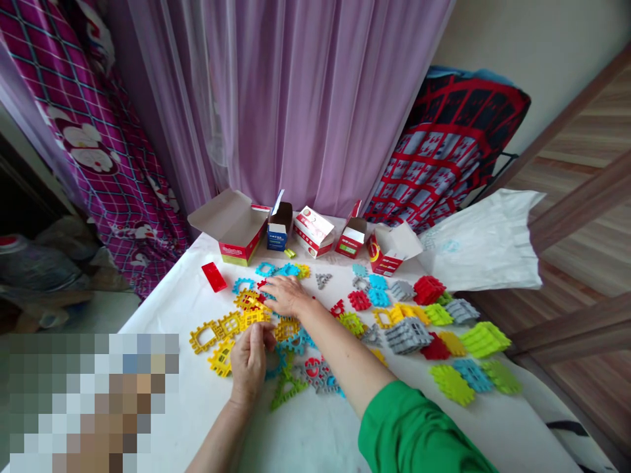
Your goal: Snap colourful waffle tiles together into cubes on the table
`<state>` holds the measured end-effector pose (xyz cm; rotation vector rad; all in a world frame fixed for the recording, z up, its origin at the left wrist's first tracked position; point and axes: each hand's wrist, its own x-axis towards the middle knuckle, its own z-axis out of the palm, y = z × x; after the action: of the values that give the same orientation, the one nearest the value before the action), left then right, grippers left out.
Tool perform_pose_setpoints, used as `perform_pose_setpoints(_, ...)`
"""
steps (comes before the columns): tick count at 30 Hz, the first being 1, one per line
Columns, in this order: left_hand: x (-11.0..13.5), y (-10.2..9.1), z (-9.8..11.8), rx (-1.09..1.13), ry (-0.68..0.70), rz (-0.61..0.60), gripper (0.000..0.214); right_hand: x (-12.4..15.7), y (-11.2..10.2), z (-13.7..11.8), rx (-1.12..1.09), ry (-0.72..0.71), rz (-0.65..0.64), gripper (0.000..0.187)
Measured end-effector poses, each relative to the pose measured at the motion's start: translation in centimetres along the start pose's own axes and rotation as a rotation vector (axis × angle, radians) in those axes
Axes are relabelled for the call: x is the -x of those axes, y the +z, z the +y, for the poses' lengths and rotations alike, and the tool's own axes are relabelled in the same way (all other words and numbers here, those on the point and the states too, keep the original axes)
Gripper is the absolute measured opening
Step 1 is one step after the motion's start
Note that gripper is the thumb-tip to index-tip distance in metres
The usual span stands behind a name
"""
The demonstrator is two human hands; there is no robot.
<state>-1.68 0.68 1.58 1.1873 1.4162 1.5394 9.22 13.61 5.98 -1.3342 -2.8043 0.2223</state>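
Many flat plastic interlocking tiles in yellow, blue, red, grey and green lie spread over a white table (172, 309). My left hand (250, 361) has its fingers curled onto the yellow tiles (231, 323) at the left of the pile. Reaching across above it, my right hand (286, 294), in a green sleeve, lies flat with fingers stretched over yellow and red tiles near a blue tile (265, 269). A red brick (213, 276) lies apart at the left. Grey, red and green stacked tiles (407, 334) sit to the right.
Several small open cardboard boxes (236, 226) stand in a row along the table's far edge. A white plastic bag (486, 243) lies at the far right. Behind hang a purple curtain and patterned cloths. A wooden frame runs along the right side.
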Motion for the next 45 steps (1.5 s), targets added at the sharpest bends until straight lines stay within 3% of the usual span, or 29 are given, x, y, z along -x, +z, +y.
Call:
perform_pose_setpoints(4,0.1,0.1,0.0,0.042,-0.021,0.019,0.058,2.6,0.2,1.3,0.001,0.050,0.050,0.030)
perform_pose_setpoints(8,0.3,0.3,0.1,0.054,-0.021,0.017,0.057,3.9,-0.6,2.2,0.036,0.198,0.074,0.023)
perform_pose_setpoints(14,0.2,0.3,-0.1,0.079,-0.030,0.024,0.057,2.1,-1.5,0.8,0.143,0.255,0.019,0.032)
perform_pose_setpoints(18,0.1,0.3,-0.3,0.083,-0.028,0.023,0.058,1.3,-1.5,-0.1,0.183,0.245,-0.037,0.026)
perform_pose_setpoints(20,0.1,0.3,-0.4,0.075,-0.031,0.027,0.058,1.4,-1.7,0.1,0.148,0.240,0.000,0.025)
perform_pose_setpoints(23,0.0,0.4,-0.4,0.054,-0.029,0.028,0.055,2.2,-2.0,0.8,-0.044,0.327,0.244,0.027)
perform_pose_setpoints(26,-0.2,0.5,-0.4,0.035,-0.016,0.017,0.046,3.7,-1.7,1.6,-0.501,0.441,0.492,0.024)
perform_pose_setpoints(30,-0.6,0.8,-0.2,0.008,0.019,0.025,0.044,6.1,-0.1,1.5,-1.126,0.536,0.544,0.030)
perform_pose_setpoints(33,-0.7,0.9,0.3,-0.002,0.009,-0.032,0.051,7.4,1.1,0.6,-1.281,0.545,0.542,0.030)
perform_pose_setpoints(36,-0.6,0.7,1.1,-0.002,-0.061,-0.147,0.056,8.5,1.4,-0.5,-1.258,0.524,0.547,0.026)
perform_pose_setpoints(40,-0.3,0.1,2.3,0.002,-0.181,-0.290,0.061,11.0,0.2,-1.8,-1.107,0.486,0.571,0.021)
perform_pose_setpoints(43,0.1,0.0,3.4,-0.030,-0.211,-0.372,0.060,14.2,-1.5,-2.5,-0.878,0.445,0.549,0.021)
perform_pose_setpoints(45,0.8,0.3,4.2,-0.055,-0.254,-0.410,0.062,16.9,-2.6,-2.9,-0.673,0.411,0.524,0.031)
